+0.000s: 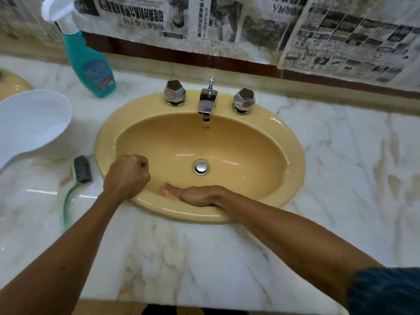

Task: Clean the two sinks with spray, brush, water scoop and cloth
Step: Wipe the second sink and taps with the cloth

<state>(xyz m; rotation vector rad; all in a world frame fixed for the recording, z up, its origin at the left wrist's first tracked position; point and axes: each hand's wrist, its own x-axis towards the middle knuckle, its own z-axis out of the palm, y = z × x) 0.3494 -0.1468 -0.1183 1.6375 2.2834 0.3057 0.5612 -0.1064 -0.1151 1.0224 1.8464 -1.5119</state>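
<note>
Head view, one moment at the washbasin.

Item: yellow sink, oval, set into a marble worktop. Basin glossy; chrome drain plug at the bottom. A second sink shows only as a yellow edge at far left.

Cloth: pink, small, mostly hidden; lies against the near inner wall of the basin, under the right hand.

Right hand: reaches over the near rim, fingers pointing left, pressing the cloth to the basin wall. Whether the fingers lie flat on it or curl round it cannot be told.

Left hand: fist, fingers curled, holding nothing visible; over the left near rim.

Fittings: central spout, two faceted chrome tap knobs, left and right.

Beside the sink, left: brush with dark bristles and pale green handle, lying on the worktop just off the rim; white water scoop; teal spray bottle standing upright near the back wall. Newspaper sheets cover the wall.

Step, as judged: wiping the basin with the cloth, late in this sink's cleaning. To do well: keep the palm flat, follow the curve of the wall in overlapping strokes toward the drain, then take the rim and the bases of the taps.
</note>
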